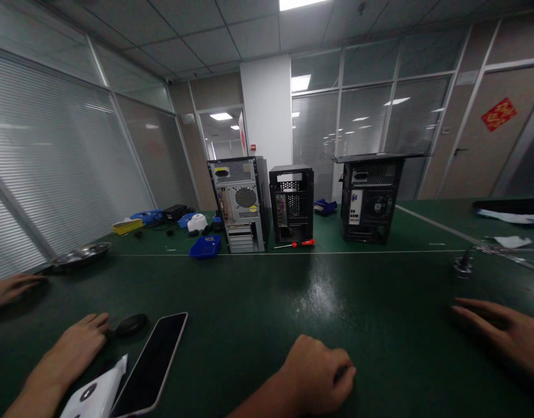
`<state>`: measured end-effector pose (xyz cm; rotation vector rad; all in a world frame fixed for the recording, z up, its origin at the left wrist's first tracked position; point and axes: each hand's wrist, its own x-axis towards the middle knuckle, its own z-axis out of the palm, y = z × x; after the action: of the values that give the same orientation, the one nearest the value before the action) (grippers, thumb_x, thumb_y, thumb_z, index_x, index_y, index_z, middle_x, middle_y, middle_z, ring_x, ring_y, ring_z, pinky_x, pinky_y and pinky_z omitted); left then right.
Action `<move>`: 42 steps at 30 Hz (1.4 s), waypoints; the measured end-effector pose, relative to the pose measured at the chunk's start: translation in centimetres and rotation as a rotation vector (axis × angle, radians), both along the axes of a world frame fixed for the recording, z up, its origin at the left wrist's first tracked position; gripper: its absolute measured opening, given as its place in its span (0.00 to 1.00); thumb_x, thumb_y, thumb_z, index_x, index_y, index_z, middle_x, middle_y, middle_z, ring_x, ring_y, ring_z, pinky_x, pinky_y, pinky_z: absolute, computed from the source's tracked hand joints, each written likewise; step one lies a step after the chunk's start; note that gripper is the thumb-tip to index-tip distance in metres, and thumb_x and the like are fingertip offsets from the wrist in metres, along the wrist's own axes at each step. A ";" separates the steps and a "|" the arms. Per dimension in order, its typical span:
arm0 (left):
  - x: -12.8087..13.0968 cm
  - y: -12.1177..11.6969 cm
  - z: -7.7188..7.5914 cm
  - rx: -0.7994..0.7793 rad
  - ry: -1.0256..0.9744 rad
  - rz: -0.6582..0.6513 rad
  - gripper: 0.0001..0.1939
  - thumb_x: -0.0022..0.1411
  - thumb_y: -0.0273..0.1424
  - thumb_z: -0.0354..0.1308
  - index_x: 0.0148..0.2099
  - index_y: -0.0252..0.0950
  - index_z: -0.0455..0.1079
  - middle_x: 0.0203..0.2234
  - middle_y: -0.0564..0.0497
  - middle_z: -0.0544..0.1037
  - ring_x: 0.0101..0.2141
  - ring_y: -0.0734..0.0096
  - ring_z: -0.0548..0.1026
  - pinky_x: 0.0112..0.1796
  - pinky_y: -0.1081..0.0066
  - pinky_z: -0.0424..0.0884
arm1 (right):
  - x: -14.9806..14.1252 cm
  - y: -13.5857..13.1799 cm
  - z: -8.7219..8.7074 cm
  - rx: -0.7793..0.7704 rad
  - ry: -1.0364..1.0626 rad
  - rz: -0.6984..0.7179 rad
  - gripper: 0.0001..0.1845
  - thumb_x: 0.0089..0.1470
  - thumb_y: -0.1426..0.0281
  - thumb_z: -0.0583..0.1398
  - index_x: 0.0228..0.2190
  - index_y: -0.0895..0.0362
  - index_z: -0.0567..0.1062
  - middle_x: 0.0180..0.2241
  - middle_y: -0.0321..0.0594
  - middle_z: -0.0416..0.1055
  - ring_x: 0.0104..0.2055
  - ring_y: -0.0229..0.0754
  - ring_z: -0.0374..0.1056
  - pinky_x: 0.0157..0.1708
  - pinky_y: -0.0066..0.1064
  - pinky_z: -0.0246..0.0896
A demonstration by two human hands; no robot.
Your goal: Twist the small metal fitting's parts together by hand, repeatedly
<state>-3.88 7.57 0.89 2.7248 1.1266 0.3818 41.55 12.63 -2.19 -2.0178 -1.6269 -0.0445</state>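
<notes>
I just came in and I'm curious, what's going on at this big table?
Nobody seems to be holding anything. One person's left hand is curled and their right hand is loosely open. Someone else's hands are at the left, one near a phone. Three computers stand farther back, with a screwdriver by the middle one.

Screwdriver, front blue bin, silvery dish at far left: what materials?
Screwdriver: glossy red-and-black handle, probably plastic; thin pale shaft, likely metal.
Blue bin: likely moulded plastic, judging by its uniform colour and smooth walls.
Silvery dish: bright, mirror-like highlights suggest polished metal, possibly stainless steel; metallised plastic can't be excluded.
</notes>
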 end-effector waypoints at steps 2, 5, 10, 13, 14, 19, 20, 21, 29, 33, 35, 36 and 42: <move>0.0 0.0 -0.1 0.004 0.007 -0.005 0.12 0.65 0.39 0.50 0.40 0.43 0.74 0.26 0.54 0.79 0.27 0.64 0.77 0.30 0.68 0.68 | 0.6 0.3 -0.5 -0.125 0.056 0.059 0.31 0.48 0.46 0.60 0.50 0.48 0.78 0.46 0.46 0.77 0.35 0.48 0.76 0.31 0.35 0.69; 0.0 0.0 -0.2 -0.004 0.007 -0.002 0.12 0.66 0.39 0.50 0.40 0.42 0.73 0.27 0.53 0.79 0.28 0.63 0.77 0.31 0.68 0.69 | 0.2 0.3 -0.8 -0.040 0.005 0.142 0.32 0.51 0.50 0.60 0.54 0.51 0.74 0.53 0.47 0.72 0.44 0.50 0.74 0.39 0.38 0.71; 0.1 -0.4 0.4 -0.043 -0.013 0.054 0.16 0.66 0.41 0.49 0.52 0.46 0.70 0.31 0.52 0.79 0.32 0.59 0.78 0.35 0.63 0.71 | -8.0 -1.6 2.0 0.132 -0.089 0.311 0.30 0.59 0.56 0.55 0.61 0.51 0.67 0.60 0.45 0.65 0.56 0.48 0.68 0.55 0.39 0.66; 0.1 -0.8 0.7 -0.035 -0.046 0.139 0.22 0.67 0.43 0.48 0.61 0.45 0.62 0.32 0.49 0.78 0.33 0.56 0.77 0.36 0.60 0.71 | -15.8 -3.7 4.2 0.141 -0.078 0.495 0.28 0.61 0.56 0.54 0.59 0.51 0.68 0.57 0.42 0.68 0.56 0.46 0.69 0.56 0.41 0.66; 0.1 -0.8 0.8 -0.029 -0.063 0.169 0.22 0.68 0.44 0.47 0.61 0.44 0.61 0.32 0.48 0.78 0.33 0.56 0.77 0.36 0.60 0.71 | -18.3 -4.3 4.7 0.107 -0.092 0.569 0.26 0.62 0.57 0.53 0.59 0.49 0.69 0.58 0.41 0.68 0.57 0.44 0.68 0.57 0.40 0.65; -0.1 -0.4 0.4 -0.021 -0.095 0.263 0.18 0.71 0.44 0.43 0.52 0.40 0.66 0.34 0.48 0.78 0.34 0.57 0.77 0.36 0.63 0.70 | -25.2 -6.0 3.9 0.088 -0.220 0.837 0.22 0.62 0.61 0.54 0.56 0.48 0.72 0.54 0.38 0.72 0.54 0.40 0.70 0.55 0.35 0.68; -0.2 -0.3 0.2 -0.021 -0.084 0.267 0.18 0.71 0.44 0.43 0.50 0.39 0.67 0.34 0.48 0.78 0.34 0.57 0.77 0.36 0.64 0.70 | -25.5 -6.0 3.3 0.115 -0.232 0.866 0.23 0.62 0.61 0.55 0.57 0.48 0.71 0.53 0.38 0.72 0.54 0.40 0.70 0.55 0.33 0.68; -0.1 -0.2 0.1 -0.017 -0.069 0.267 0.17 0.71 0.43 0.44 0.49 0.39 0.67 0.33 0.48 0.78 0.34 0.58 0.77 0.35 0.65 0.70 | -25.5 -5.9 2.7 0.146 -0.239 0.888 0.23 0.61 0.62 0.56 0.57 0.49 0.70 0.53 0.38 0.73 0.53 0.39 0.71 0.54 0.32 0.68; 0.4 0.3 -0.3 0.024 -0.020 0.273 0.15 0.72 0.41 0.44 0.45 0.41 0.69 0.31 0.51 0.78 0.31 0.59 0.77 0.30 0.68 0.66 | -23.6 -5.5 1.5 0.161 -0.184 0.830 0.24 0.61 0.61 0.56 0.57 0.50 0.69 0.50 0.39 0.75 0.50 0.37 0.72 0.49 0.26 0.71; 0.3 0.3 -0.1 0.038 -0.057 0.278 0.22 0.73 0.41 0.42 0.32 0.38 0.69 0.25 0.51 0.77 0.28 0.64 0.76 0.28 0.70 0.62 | -23.5 -5.3 1.8 0.174 -0.065 0.678 0.24 0.63 0.63 0.52 0.59 0.52 0.66 0.56 0.43 0.69 0.55 0.39 0.69 0.54 0.30 0.68; 0.2 0.2 0.1 0.039 -0.059 0.241 0.23 0.73 0.40 0.41 0.29 0.37 0.67 0.24 0.51 0.76 0.27 0.66 0.76 0.27 0.70 0.60 | -23.4 -5.4 1.8 0.191 -0.035 0.650 0.25 0.64 0.66 0.50 0.60 0.54 0.62 0.57 0.45 0.67 0.55 0.38 0.69 0.53 0.28 0.68; 0.1 0.2 0.1 0.037 -0.064 0.222 0.22 0.73 0.39 0.42 0.30 0.37 0.67 0.23 0.51 0.76 0.26 0.67 0.75 0.27 0.71 0.60 | -23.4 -5.6 1.8 0.208 -0.044 0.659 0.25 0.63 0.67 0.50 0.60 0.55 0.62 0.56 0.46 0.68 0.54 0.37 0.69 0.51 0.27 0.69; -0.3 0.2 -0.5 -0.001 -0.105 0.127 0.11 0.66 0.41 0.54 0.45 0.42 0.67 0.26 0.56 0.76 0.26 0.66 0.74 0.28 0.72 0.62 | -24.9 -6.5 2.0 0.349 -0.278 0.874 0.14 0.54 0.67 0.60 0.43 0.53 0.72 0.40 0.40 0.75 0.42 0.40 0.73 0.43 0.30 0.70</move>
<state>-4.15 7.82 0.41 2.6051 1.2742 0.5351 16.63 6.15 -0.18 -0.9597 -2.3480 -0.2718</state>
